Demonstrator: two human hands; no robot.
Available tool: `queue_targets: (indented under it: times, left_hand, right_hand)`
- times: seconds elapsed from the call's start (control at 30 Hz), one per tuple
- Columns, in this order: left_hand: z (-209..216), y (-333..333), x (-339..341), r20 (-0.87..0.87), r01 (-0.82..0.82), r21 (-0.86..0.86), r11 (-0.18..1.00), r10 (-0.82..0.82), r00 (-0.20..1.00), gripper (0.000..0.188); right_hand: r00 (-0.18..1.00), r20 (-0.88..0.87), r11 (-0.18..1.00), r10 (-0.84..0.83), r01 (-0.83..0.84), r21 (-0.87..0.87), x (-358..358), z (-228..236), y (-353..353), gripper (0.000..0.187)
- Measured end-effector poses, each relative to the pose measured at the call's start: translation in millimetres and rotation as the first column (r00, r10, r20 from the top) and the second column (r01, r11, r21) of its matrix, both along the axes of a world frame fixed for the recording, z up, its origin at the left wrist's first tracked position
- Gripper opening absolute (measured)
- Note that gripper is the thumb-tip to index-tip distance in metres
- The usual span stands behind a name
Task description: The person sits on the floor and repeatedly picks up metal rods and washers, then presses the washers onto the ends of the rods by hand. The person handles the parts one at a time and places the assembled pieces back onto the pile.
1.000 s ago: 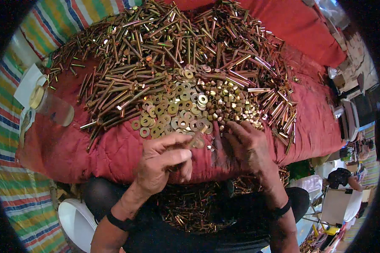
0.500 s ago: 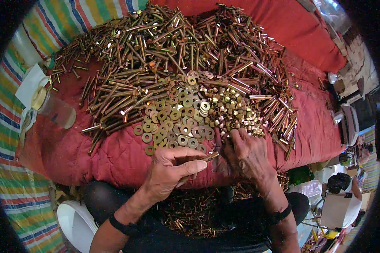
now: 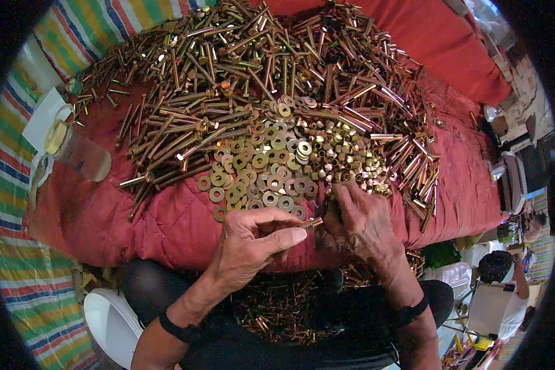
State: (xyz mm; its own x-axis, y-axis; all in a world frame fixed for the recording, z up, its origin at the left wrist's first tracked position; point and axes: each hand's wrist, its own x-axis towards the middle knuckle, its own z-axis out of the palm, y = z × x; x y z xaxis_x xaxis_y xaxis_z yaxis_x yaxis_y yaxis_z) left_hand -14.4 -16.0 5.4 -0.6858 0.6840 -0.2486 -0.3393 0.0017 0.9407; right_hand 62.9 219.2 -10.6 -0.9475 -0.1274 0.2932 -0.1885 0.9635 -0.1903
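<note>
My left hand [image 3: 253,246] pinches a bolt [image 3: 313,222] between thumb and forefinger, its narrow end sticking out to the right. Most of the bolt is hidden by the fingers. My right hand [image 3: 364,225] bends down at the front edge of a heap of small brassy nuts [image 3: 351,148]. Its fingertips are drawn together among the nuts, and what they grip, if anything, is hidden. Flat yellowish washers [image 3: 259,161] lie in a pile just beyond my left hand. Behind both piles rises a broad mound of long coppery bolts [image 3: 228,68].
Everything lies on a red quilted cover [image 3: 135,228]. A clear jar with a cream lid [image 3: 57,137] lies tilted at the left. More bolts [image 3: 283,317] fill the space between my knees, beside a white basin [image 3: 111,324]. Another person [image 3: 505,290] sits at the far right.
The whole view has shifted slightly. My left hand stays pinched on the bolt, its tip a little farther right. My right fingers reach slightly farther into the nuts.
</note>
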Motion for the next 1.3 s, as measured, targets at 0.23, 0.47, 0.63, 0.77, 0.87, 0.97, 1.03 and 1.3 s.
queue_targets:
  times: [0.23,0.47,0.63,0.77,0.87,0.97,1.03,1.3]
  left_hand:
    - [-1,-2,-3,-0.023,-0.037,-0.007,0.999,0.037,0.999,0.021]
    - [1,-2,-4,-0.042,-0.039,-0.068,0.997,0.037,0.998,0.024]
    - [1,-3,-3,0.002,0.017,-0.041,0.999,-0.017,1.0,0.022]
    - [-3,-4,-3,-0.007,0.083,0.004,0.997,-0.083,0.997,0.023]
    - [-5,-5,-2,0.137,0.16,0.043,0.986,-0.164,0.977,0.023]
    - [-7,-7,-3,0.324,0.206,0.108,0.973,-0.23,0.918,0.025]
    - [-7,-8,-6,0.44,0.238,0.126,0.963,-0.269,0.857,0.026]
    - [-7,-6,-4,0.404,0.294,0.118,0.948,-0.317,0.858,0.027]
  right_hand:
    - [0.997,-0.028,0.989,0.072,-0.075,-0.126,-3,2,-3,0.048]
    - [0.997,0.077,0.914,-0.024,0.053,-0.402,2,17,-5,0.03]
    - [0.922,0.373,0.252,-0.098,0.386,-0.887,22,42,-21,0.023]
    - [0.943,0.331,0.341,0.016,0.306,-0.889,31,49,-25,0.024]
    - [0.978,0.202,0.671,0.044,0.12,-0.732,34,49,-21,0.03]
    - [0.991,0.081,0.726,0.107,-0.022,-0.687,34,46,-18,0.034]
    - [0.989,0.018,0.748,0.146,-0.098,-0.656,35,44,-17,0.035]
    - [0.983,0.07,0.79,0.169,-0.092,-0.607,44,45,-13,0.039]
